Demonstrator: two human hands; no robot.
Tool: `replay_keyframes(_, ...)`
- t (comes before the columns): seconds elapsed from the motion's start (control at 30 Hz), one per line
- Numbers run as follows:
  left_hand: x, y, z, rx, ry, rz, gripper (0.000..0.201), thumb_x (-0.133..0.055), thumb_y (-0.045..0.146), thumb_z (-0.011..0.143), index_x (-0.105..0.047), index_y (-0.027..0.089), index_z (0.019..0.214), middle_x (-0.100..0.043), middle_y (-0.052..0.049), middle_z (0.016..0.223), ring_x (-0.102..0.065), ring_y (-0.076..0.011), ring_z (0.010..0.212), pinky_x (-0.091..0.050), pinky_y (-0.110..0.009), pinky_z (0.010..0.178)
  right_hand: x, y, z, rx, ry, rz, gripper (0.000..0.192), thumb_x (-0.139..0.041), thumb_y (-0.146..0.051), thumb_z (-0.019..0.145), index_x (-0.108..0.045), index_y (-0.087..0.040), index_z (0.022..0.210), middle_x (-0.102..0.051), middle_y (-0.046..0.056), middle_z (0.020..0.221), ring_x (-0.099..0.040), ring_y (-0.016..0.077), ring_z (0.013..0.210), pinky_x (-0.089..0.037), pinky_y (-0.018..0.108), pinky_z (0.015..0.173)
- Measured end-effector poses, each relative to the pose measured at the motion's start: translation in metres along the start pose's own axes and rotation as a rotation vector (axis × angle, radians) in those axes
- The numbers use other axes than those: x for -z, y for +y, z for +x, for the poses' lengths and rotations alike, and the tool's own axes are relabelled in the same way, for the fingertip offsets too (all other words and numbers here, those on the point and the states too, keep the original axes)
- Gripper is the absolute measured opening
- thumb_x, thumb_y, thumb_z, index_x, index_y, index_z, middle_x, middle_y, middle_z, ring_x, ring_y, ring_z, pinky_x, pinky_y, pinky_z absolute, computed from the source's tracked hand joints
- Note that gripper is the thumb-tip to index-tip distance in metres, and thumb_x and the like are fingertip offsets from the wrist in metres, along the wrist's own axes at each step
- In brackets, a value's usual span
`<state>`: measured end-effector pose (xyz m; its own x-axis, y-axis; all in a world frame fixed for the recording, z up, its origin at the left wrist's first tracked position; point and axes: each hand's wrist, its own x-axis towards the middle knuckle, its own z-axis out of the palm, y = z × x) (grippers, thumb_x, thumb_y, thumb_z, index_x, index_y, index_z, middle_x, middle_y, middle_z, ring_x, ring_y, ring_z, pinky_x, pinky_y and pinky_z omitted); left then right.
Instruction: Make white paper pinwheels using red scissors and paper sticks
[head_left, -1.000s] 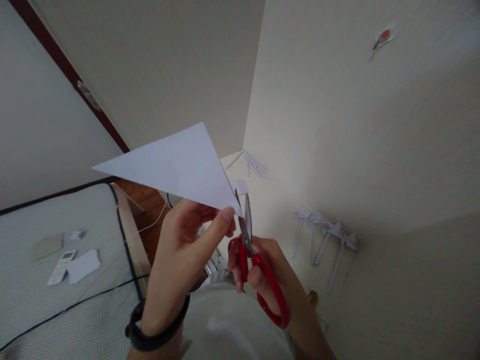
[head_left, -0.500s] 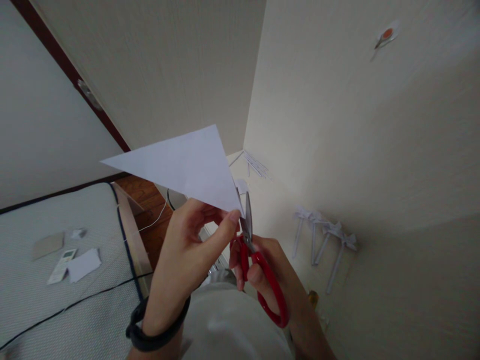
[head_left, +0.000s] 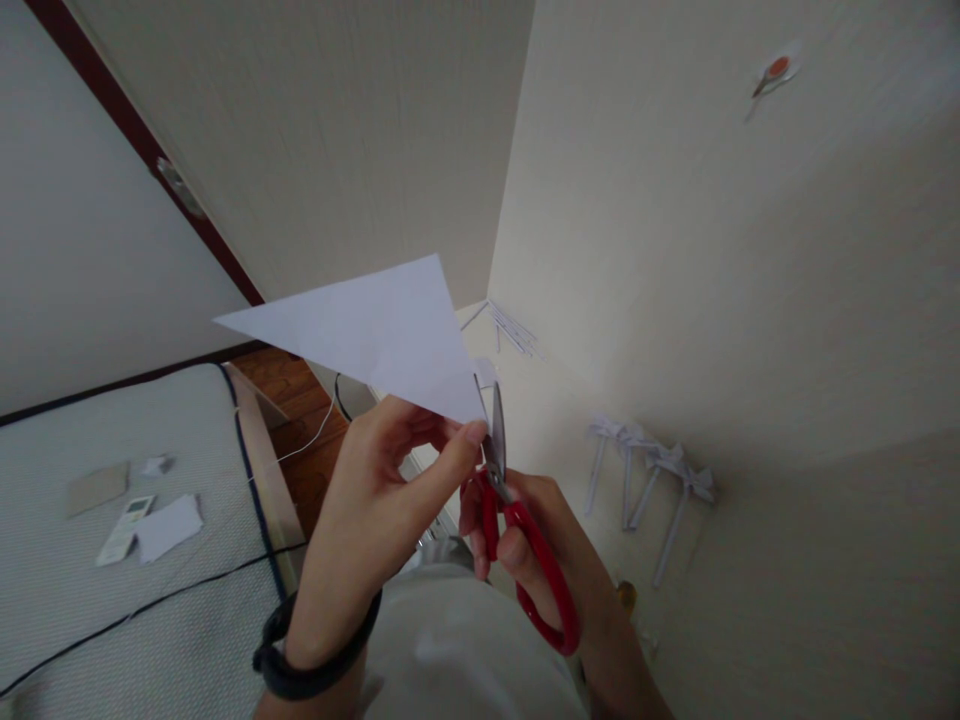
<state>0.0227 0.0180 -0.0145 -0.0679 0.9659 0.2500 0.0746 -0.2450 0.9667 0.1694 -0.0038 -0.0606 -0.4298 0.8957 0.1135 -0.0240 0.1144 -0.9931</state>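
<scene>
A white paper triangle (head_left: 382, 330) points its long tip to the left. My left hand (head_left: 397, 490) pinches its lower right corner between thumb and fingers, a black band on the wrist. In my right hand (head_left: 540, 530) are red-handled scissors (head_left: 551, 585), with thumb and fingers through the loops. The scissor blades are parted and point upward, right beside the pinched corner; one blade lies along the paper's right edge. Whether that blade is over or under the paper's edge I cannot tell.
Several paper pinwheel-like pieces on sticks (head_left: 664, 460) stand along the wall at right. Thin white paper sticks (head_left: 514, 330) lie in the corner. On the mattress (head_left: 60, 420) at left are a remote control (head_left: 126, 530), white paper (head_left: 171, 528), a beige piece (head_left: 97, 488) and a black cable (head_left: 180, 592).
The paper triangle has shifted slightly right and down, with its tip a little further right. Both hands and the scissors hold nearly the same position.
</scene>
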Motion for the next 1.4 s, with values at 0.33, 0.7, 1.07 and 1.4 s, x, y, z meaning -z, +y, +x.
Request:
replay_keyframes(0.33, 0.0009, -0.002, 0.0004, 0.029, -0.058, -0.06, 0.008, -0.069, 0.02, 0.082, -0.066, 0.022, 0.075, -0.068, 0.006, 0.065, -0.064, -0.0105, 0.061, -0.051, -0.019, 0.065, -0.0002, 0.0011, 0.0016, 0.036, -0.003, 0.043, 0.062, -0.047, -0.08, 0.081, -0.057, -0.018, 0.078, -0.055, 0.002, 0.072, -0.049, 0.0128, 0.058, -0.043, 0.025, 0.052)
replay_keyframes(0.7, -0.0019, 0.0018, 0.0, 0.108, -0.028, -0.145, 0.008, -0.071, 0.02, 0.077, -0.067, 0.02, 0.071, -0.067, 0.003, 0.064, -0.062, -0.012, 0.062, -0.051, -0.02, 0.061, 0.0007, 0.0006, 0.0007, 0.037, -0.001, 0.018, 0.063, -0.048, -0.081, 0.079, -0.056, -0.019, 0.077, -0.055, 0.001, 0.072, -0.049, 0.0129, 0.059, -0.041, 0.025, 0.053)
replay_keyframes(1.07, -0.0052, 0.0037, -0.0007, 0.13, 0.015, -0.102, 0.008, -0.072, 0.023, 0.075, -0.067, 0.019, 0.07, -0.068, 0.001, 0.065, -0.064, -0.0142, 0.062, -0.053, -0.023, 0.063, 0.0011, -0.0002, -0.0003, 0.02, -0.005, 0.006, 0.063, -0.046, -0.081, 0.08, -0.057, -0.019, 0.079, -0.055, 0.002, 0.073, -0.049, 0.0141, 0.06, -0.043, 0.026, 0.054)
replay_keyframes(1.4, -0.001, 0.001, 0.0015, 0.109, -0.057, -0.115, 0.009, -0.072, 0.023, 0.077, -0.066, 0.02, 0.071, -0.066, 0.003, 0.064, -0.063, -0.0129, 0.061, -0.052, -0.022, 0.063, -0.0029, -0.0016, 0.0024, -0.043, 0.034, 0.063, 0.065, -0.049, -0.084, 0.075, -0.052, -0.02, 0.07, -0.052, -0.001, 0.06, -0.047, 0.0115, 0.05, -0.041, 0.025, 0.047)
